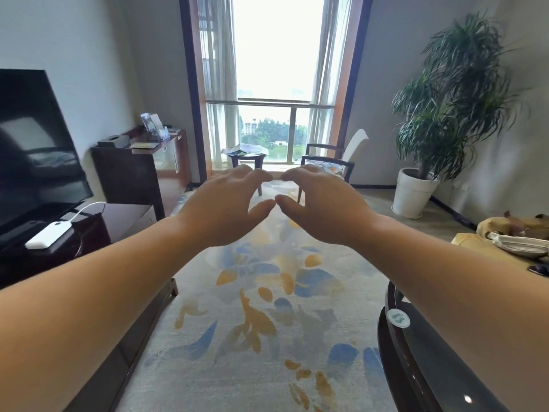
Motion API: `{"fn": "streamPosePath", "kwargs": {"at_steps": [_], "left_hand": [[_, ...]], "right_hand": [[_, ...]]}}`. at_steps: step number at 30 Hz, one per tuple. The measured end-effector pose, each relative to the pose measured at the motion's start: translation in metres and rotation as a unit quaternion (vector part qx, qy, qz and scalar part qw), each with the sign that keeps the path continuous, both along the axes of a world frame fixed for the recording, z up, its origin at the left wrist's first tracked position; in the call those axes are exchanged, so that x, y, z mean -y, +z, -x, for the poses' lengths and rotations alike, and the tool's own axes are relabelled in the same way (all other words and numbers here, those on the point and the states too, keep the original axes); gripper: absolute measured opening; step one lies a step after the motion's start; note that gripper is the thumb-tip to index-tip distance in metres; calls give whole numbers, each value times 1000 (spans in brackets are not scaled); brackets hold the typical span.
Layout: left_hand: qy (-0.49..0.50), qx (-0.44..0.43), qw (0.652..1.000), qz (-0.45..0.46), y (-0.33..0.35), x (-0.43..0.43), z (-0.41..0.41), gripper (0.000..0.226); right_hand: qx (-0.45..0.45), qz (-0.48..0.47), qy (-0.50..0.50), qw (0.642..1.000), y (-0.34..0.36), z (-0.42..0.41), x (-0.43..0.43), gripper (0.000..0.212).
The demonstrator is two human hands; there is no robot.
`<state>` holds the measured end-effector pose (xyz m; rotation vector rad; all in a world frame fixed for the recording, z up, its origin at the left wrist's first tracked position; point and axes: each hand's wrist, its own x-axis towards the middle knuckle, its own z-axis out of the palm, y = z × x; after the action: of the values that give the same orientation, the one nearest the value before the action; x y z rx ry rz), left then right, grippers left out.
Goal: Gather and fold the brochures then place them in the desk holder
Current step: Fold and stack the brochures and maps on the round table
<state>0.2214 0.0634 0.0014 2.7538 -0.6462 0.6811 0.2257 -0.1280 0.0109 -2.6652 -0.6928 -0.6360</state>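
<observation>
Both of my arms stretch forward over the carpet. My left hand (227, 200) and my right hand (320, 203) hover side by side in mid-air, fingers loosely curved, thumbs almost touching, holding nothing. Far ahead by the window, unfolded brochures (246, 149) lie spread on a small round side table (249, 158). More brochure sheets (325, 167) lie on the seat of the armchair (350, 156). A clear desk holder (153, 126) with some leaflets in it stands on the dark cabinet (142, 171) at the left, and a flat leaflet (144, 145) lies near it.
A TV (32, 150) stands on a low console at the left with a white device (49, 234) and cable. A potted plant (416, 191) is at the right wall. A dark round glass table (430, 361) and a yellow seat with bags (517, 236) are at my right. Patterned carpet (261, 316) runs ahead.
</observation>
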Motion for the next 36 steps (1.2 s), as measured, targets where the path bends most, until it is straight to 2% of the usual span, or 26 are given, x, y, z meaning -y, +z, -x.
{"fn": "streamPosePath", "kwargs": {"at_steps": [9, 24, 36], "left_hand": [[-13, -12, 1000, -1, -3, -1, -160, 49], [17, -32, 999, -16, -3, 64, -487, 47], [6, -25, 1000, 1, -27, 30, -746, 48]], "right_hand": [[-17, -22, -21, 999, -6, -152, 4, 44], [-31, -3, -18, 999, -12, -482, 84, 44], [-44, 8, -19, 999, -37, -737, 51, 45]]}}
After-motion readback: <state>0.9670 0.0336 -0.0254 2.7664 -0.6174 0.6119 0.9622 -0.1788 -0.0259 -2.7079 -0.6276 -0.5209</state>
